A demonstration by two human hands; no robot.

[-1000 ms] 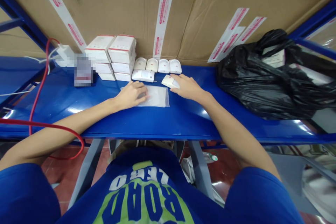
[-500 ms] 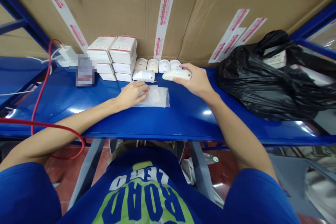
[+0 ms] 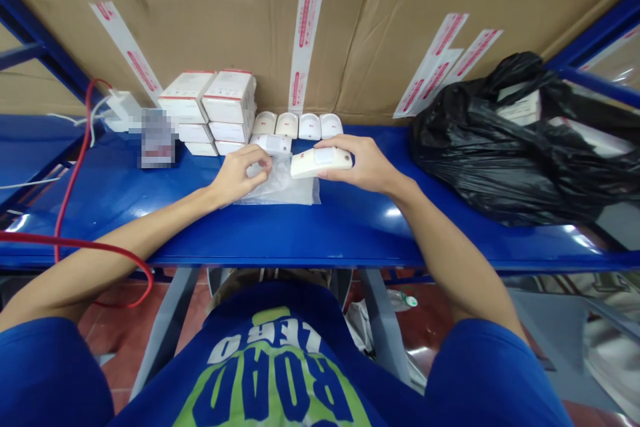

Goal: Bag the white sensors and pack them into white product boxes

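Note:
My right hand [image 3: 357,163] grips a white curved device [image 3: 320,161] by its right end, above the right part of some clear plastic bags [image 3: 295,192]. The bags lie flat on the blue table. My left hand [image 3: 243,173] is at the left part of the bags, its thumb and fingers pinched on the lifted film of a bag. Behind my hands lies a second white device [image 3: 274,143]. Several white rounded pieces [image 3: 310,127] stand in a row against the cardboard.
White boxes [image 3: 227,107] are stacked behind my left hand. A blurred-out object [image 3: 157,139] and a white plug [image 3: 124,107] stand further left. A red cable [image 3: 75,180] crosses the left side. A black plastic bag [image 3: 480,160] fills the right of the blue table [image 3: 280,237].
My right hand has brought the white device nearer, down and left over the plastic bags. My left hand has shifted slightly left, and the bag film by its fingers is raised.

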